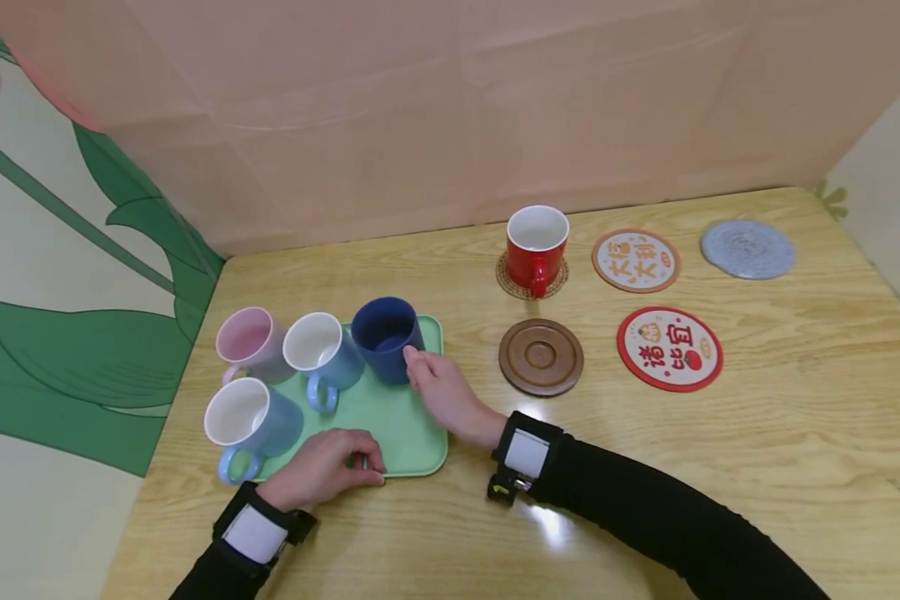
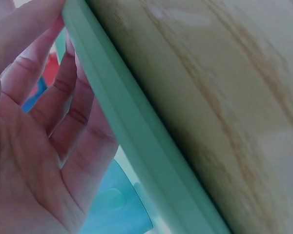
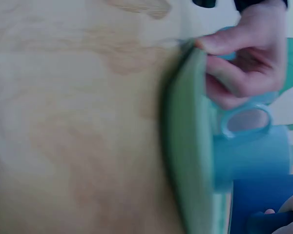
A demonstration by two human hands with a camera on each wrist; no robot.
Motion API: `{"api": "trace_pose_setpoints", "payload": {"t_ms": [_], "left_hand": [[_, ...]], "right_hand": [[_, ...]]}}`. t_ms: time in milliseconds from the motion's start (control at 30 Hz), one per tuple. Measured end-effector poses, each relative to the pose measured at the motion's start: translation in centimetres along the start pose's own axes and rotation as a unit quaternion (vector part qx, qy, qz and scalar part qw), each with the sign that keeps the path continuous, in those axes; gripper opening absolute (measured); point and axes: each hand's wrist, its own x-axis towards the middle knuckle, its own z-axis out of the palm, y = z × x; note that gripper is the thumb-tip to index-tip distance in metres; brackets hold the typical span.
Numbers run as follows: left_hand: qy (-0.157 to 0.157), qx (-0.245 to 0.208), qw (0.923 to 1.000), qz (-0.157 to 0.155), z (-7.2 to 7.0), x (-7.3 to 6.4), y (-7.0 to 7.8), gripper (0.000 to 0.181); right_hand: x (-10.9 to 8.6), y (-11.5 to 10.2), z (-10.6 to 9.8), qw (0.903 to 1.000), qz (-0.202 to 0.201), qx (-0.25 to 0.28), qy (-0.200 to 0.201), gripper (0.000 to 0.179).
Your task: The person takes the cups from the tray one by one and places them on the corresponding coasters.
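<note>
A green tray (image 1: 401, 429) lies on the table with several mugs on it. At its near edge my left hand (image 1: 328, 465) pinches the rim between thumb and fingers, seen closer along the tray wall (image 2: 122, 107) in the left wrist view. My right hand (image 1: 450, 396) holds a navy blue mug (image 1: 387, 337) by its handle (image 3: 268, 222), at the tray's right side. Left of it stand a light blue mug (image 1: 330, 358), a pink mug (image 1: 251, 342) and another light blue mug (image 1: 270, 421) near the left hand.
A red mug (image 1: 532, 254) stands on a woven coaster (image 1: 504, 279) at the back. Near it lie a brown wooden coaster (image 1: 542, 379), an orange-rimmed coaster (image 1: 636, 261), a red-rimmed coaster (image 1: 669, 350) and a grey-blue coaster (image 1: 748, 250). A pinkish sheet (image 1: 457, 125) hangs behind the table.
</note>
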Motion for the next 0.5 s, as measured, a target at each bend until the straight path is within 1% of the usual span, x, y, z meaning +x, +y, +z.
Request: {"api": "trace_pose_setpoints", "payload": {"t_ms": [133, 267, 500], "left_hand": [[0.007, 0.001, 1.0, 0.002, 0.0, -0.1, 0.1, 0.011], [0.007, 0.0, 1.0, -0.001, 0.0, -0.1, 0.2, 0.011], [0.001, -0.005, 1.0, -0.003, 0.0, -0.1, 0.2, 0.011]], "right_hand": [[-0.4, -1.0, -1.3, 0.9995, -0.004, 0.021, 0.024, 0.051], [-1.0, -1.7, -2.8, 0.9985, -0.007, 0.04, 0.038, 0.052], [-1.5, -2.5, -5.3, 0.9949, -0.047, 0.064, 0.062, 0.053]]}}
